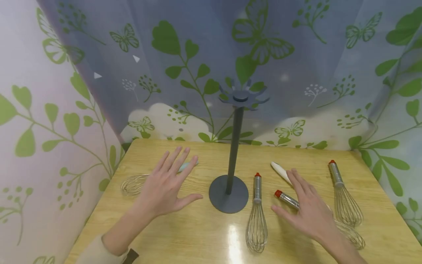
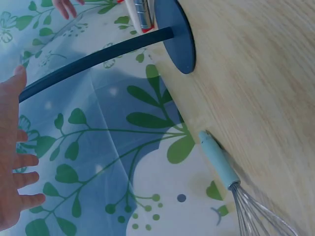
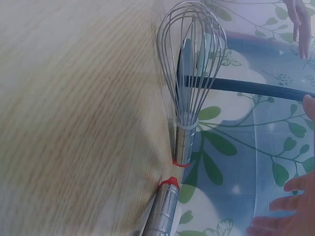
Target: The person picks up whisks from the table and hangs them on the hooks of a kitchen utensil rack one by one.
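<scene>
My left hand (image 1: 163, 189) is held with fingers spread and straight over a whisk with a mint handle (image 2: 220, 161); it holds nothing. In the head view this hand covers the whisk's middle, leaving its wires (image 1: 132, 184) showing at the left. My right hand (image 1: 311, 211), fingers extended and nothing in them, hovers over a steel whisk with a red cap (image 1: 287, 200) and partly hides it. A white handle (image 1: 280, 171) pokes out beyond its fingertips, the far part hidden. Between the hands stands a dark grey rack (image 1: 232, 154) with a round base and hooks around its top.
Another red-capped steel whisk (image 1: 257, 216) lies just right of the rack's base, and one more (image 1: 344, 198) lies at the table's right side. The wooden table (image 1: 184, 238) backs onto a curtain (image 1: 204, 121) printed with leaves and butterflies, which also hangs along both sides.
</scene>
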A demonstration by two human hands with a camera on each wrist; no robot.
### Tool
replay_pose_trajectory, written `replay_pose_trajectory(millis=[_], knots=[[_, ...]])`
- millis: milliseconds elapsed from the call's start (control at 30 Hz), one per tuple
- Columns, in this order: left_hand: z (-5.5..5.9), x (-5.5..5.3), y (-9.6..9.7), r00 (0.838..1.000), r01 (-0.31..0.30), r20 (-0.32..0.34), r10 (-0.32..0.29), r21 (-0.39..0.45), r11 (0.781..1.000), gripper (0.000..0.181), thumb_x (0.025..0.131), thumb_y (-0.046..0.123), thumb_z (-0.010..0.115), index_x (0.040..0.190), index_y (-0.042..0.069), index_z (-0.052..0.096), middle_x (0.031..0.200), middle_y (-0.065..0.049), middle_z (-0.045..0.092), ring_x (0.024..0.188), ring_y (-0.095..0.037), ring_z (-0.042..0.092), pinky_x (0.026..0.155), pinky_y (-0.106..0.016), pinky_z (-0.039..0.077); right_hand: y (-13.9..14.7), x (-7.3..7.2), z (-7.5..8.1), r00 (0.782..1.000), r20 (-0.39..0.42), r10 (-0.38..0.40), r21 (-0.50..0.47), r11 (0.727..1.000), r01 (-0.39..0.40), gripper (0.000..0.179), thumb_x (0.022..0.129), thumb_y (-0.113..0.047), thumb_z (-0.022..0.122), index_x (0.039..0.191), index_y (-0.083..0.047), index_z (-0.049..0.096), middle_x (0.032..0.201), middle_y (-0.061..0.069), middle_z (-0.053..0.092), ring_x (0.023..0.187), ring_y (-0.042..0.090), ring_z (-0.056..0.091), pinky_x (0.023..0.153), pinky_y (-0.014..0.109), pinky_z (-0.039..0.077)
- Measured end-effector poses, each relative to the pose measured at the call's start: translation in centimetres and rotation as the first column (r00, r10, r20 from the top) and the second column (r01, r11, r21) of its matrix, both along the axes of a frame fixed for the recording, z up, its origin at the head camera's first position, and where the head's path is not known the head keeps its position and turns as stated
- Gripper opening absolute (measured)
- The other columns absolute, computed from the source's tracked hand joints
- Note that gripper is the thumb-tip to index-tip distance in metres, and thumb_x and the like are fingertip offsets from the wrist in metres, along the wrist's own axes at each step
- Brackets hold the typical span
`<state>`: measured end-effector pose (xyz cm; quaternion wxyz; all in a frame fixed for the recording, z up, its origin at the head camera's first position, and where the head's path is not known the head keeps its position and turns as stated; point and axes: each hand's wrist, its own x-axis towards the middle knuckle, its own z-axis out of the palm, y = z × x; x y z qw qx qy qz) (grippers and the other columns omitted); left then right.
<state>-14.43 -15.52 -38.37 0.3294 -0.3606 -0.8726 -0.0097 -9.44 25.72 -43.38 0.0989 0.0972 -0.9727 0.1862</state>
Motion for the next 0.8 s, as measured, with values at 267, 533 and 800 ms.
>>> replay_pose_trajectory(millis=[267, 533, 800], knots=[[1.2, -0.5, 0.3, 0.998, 0.024, -0.057, -0.023, 0.013, 1.000, 0.089, 0.104, 0.077, 0.023, 0.152, 0.008, 0.055, 0.157, -0.022, 0.054, 0.146, -0.044, 0.051, 0.119, -0.059, 0.047, -0.5, -0.3, 0.5, 0.995, 0.094, -0.036, -0.091, 0.995, 0.045, 0.104, 0.093, -0.060, 0.072, 0.171, -0.022, 0.015, 0.171, 0.022, 0.032, 0.142, 0.061, 0.044, 0.100, 0.084, 0.042], [2.6, -1.3, 0.8, 0.987, 0.097, -0.134, -0.090, 0.049, 0.994, 0.084, 0.108, 0.070, 0.026, 0.148, 0.004, 0.058, 0.149, -0.024, 0.061, 0.141, -0.044, 0.056, 0.116, -0.058, 0.050, -0.7, -0.9, 0.7, 0.986, 0.151, -0.076, -0.151, 0.984, 0.099, 0.102, 0.093, -0.065, 0.070, 0.170, -0.018, 0.022, 0.163, 0.029, 0.042, 0.137, 0.057, 0.053, 0.097, 0.078, 0.048], [4.2, -1.8, 1.0, 0.969, 0.142, -0.213, -0.125, 0.063, 0.988, 0.075, 0.110, 0.063, 0.034, 0.145, 0.003, 0.061, 0.141, -0.023, 0.066, 0.135, -0.045, 0.061, 0.113, -0.057, 0.052, -0.9, -1.4, 0.5, 0.975, 0.212, -0.068, -0.256, 0.959, 0.123, 0.098, 0.095, -0.063, 0.069, 0.169, -0.016, 0.024, 0.159, 0.031, 0.047, 0.127, 0.056, 0.063, 0.098, 0.067, 0.056]])
